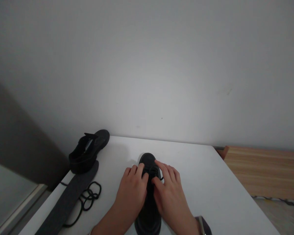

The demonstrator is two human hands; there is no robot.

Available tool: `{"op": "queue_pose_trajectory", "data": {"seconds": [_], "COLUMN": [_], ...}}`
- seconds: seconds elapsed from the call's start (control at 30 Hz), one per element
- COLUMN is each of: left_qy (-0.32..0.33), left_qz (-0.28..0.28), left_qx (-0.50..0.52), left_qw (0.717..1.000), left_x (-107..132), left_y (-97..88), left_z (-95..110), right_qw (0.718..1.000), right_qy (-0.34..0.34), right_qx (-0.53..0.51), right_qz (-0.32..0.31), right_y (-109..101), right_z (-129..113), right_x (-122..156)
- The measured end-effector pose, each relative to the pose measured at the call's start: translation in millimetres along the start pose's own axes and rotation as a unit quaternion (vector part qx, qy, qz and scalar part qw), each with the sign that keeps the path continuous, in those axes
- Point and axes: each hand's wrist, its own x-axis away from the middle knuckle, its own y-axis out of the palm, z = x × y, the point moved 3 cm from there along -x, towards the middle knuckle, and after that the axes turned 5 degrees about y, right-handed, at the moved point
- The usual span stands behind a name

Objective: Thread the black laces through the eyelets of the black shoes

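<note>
Fingers (140, 168) of the left hand (131, 187) lie bent and close together on the left side of a black shoe (150, 209), thumb and forefinger tips near its dark laces (153, 170); whether they pinch a lace cannot be told. The right hand (170, 192) comes in from the opposite side: its forefinger reaches forward beside the toe, the other fingers rest side by side, and the thumb points inward at the laces, standing apart from the forefinger. Whether it has hold of a lace is also unclear. The shoe sits directly under and between the fingers, toe pointing away from the person, heel back between the wrists. A watch (204, 225) is on the right wrist.

Well to the left of the fingers and a little farther off, a second black shoe (84, 155) rests by the table's far left corner. Nearer, also left of the fingers, are a flat dark grey strip (68, 197) with a rounded end and a loosely looped black cord (89, 196). All this is on a white table (203, 182). Beyond the fingers rises a pale wall (161, 81); far to their right is a wood-grain panel (264, 173).
</note>
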Motion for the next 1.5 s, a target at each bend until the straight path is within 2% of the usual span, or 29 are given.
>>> {"op": "queue_pose_trajectory", "data": {"seconds": [0.13, 0.3, 0.5, 0.67, 0.8, 0.9, 0.97, 1.07, 1.2, 1.37, 1.5], "left_qy": [0.011, 0.001, -0.006, 0.015, 0.030, 0.037, 0.049, 0.066, 0.052, 0.031, 0.021], "left_qz": [0.006, 0.049, 0.082, 0.105, 0.134, 0.178, 0.186, 0.160, 0.124, 0.092, 0.076], "left_qx": [0.010, 0.105, 0.301, 0.350, 0.301, 0.201, 0.130, 0.053, -0.005, -0.023, -0.001], "left_qw": [1.000, 0.993, 0.950, 0.931, 0.944, 0.963, 0.973, 0.983, 0.991, 0.995, 0.997], "left_x": [-1, 9, 16, 25, 30, 30, 27, 20, 12, 6, 6], "left_y": [-3.9, 8.4, 13.0, 10.9, 11.1, 6.4, 2.4, -1.3, -1.0, 0.2, -1.9], "left_z": [-2, -11, -23, -32, -32, -26, -19, -11, -6, -4, -3], "right_qw": [0.998, 0.994, 0.991, 0.990, 0.990, 0.990, 0.990, 0.990, 0.988, 0.985, 0.972], "right_qy": [0.019, 0.021, 0.032, 0.034, 0.032, 0.035, 0.036, 0.032, 0.027, 0.019, 0.015], "right_qx": [-0.053, -0.109, -0.128, -0.137, -0.136, -0.130, -0.129, -0.130, -0.133, -0.153, -0.223], "right_qz": [0.000, 0.004, 0.015, 0.015, 0.019, 0.028, 0.035, 0.052, 0.073, 0.083, 0.069], "right_y": [1, 5, 8, 10, 13, 13, 11, 6, 1, -4, -13], "right_z": [1, 6, 6, 7, 9, 8, 6, 4, 6, 9, 4], "right_x": [3, 8, 9, 10, 10, 9, 8, 7, 10, 12, 9]}}
